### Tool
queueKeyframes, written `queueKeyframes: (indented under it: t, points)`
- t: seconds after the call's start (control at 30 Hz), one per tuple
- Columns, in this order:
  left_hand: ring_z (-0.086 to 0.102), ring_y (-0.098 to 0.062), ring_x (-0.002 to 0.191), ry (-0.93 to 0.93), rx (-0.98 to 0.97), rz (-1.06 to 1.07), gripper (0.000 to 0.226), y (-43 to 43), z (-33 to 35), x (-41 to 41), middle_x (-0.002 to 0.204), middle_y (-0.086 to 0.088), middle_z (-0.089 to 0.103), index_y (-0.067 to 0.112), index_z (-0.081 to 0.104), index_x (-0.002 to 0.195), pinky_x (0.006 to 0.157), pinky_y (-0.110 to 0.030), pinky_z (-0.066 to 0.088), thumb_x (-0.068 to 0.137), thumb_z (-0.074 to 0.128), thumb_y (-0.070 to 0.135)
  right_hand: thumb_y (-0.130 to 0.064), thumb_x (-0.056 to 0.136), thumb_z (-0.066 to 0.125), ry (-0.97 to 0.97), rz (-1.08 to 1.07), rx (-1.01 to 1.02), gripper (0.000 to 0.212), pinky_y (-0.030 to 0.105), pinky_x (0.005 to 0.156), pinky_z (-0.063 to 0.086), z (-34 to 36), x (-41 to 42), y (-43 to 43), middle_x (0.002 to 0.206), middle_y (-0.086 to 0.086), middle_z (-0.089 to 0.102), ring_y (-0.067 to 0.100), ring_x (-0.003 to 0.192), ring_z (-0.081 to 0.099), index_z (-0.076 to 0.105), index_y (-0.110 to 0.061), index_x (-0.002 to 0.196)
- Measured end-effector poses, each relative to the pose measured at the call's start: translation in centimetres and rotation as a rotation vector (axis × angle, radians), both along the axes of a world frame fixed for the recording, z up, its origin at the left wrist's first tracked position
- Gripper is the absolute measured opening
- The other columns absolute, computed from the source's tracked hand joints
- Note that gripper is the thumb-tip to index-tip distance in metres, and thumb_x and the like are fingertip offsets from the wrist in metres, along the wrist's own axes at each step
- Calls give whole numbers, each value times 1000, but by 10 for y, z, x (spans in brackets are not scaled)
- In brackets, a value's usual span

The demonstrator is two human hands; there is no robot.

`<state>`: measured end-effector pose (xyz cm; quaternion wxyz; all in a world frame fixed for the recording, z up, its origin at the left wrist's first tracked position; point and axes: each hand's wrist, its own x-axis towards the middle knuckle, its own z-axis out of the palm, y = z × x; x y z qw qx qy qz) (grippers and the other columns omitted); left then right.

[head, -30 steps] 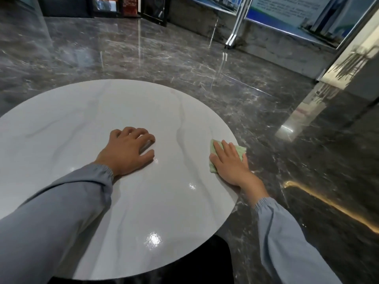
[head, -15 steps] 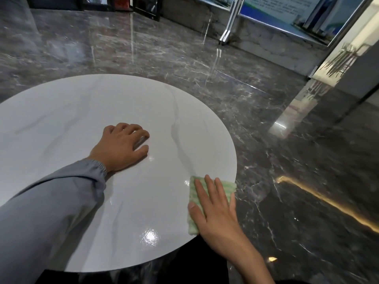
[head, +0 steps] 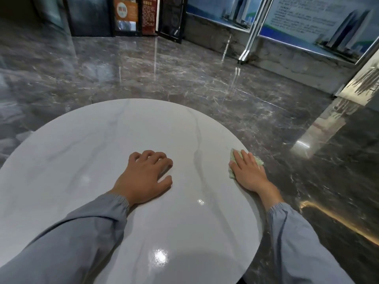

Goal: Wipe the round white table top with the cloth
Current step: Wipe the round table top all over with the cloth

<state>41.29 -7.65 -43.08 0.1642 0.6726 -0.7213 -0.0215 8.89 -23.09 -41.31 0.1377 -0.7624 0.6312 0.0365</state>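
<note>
Pressing green cloth (head: pixel 233 154) on glossy round tabletop (head: pixel 102 150)

Most of the cloth (head: pixel 258 161) under the right hand (head: pixel 249 175); left rim of table top (head: pixel 102 160) off-frame.

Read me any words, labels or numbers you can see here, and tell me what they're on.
Nothing can be read.
Orange poster: print too blurred.
Dark red panel: lines too small.
White display board: text rows too blurred.
Table top and cloth: no writing.
</note>
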Motion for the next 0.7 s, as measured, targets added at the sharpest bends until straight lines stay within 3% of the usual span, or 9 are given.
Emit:
queueKeyframes:
  t: [0.23, 0.43, 0.57, 0.7]
  points:
    - [41, -16, 132, 2, -42, 0, 41, 2, 2, -4, 137, 18, 50, 39, 53, 126, 113, -46, 26, 93, 39, 58, -54, 107, 15, 4, 157, 10, 62, 59, 123, -12, 7, 116, -59, 172, -9, -15, 17, 158, -18, -3, -37, 165]
    - [47, -17, 125, -18, -97, 13, 40, 5, 1, -2, 131, 16, 57, 36, 59, 124, 108, -46, 34, 94, 44, 59, -53, 108, 16, -22, 531, 35, 62, 59, 121, -16, 13, 272, -29, 173, -7, -14, 19, 158, -17, 0, -36, 165]
    - [50, -17, 123, -19, -108, 11, 39, 5, 1, -1, 130, 16, 58, 36, 60, 123, 106, -46, 36, 94, 47, 57, -56, 107, 18, -41, 560, 48, 62, 57, 122, -13, 14, 268, -34, 173, -10, -12, 16, 158, -15, 1, -40, 165]
    - [48, -15, 126, 12, -95, 16, 39, 7, 1, -3, 133, 18, 57, 37, 60, 124, 110, -45, 34, 94, 46, 57, -57, 106, 18, -50, 314, 26, 61, 58, 124, -7, 11, 187, -78, 173, -11, -8, 18, 159, -10, 3, -42, 164]
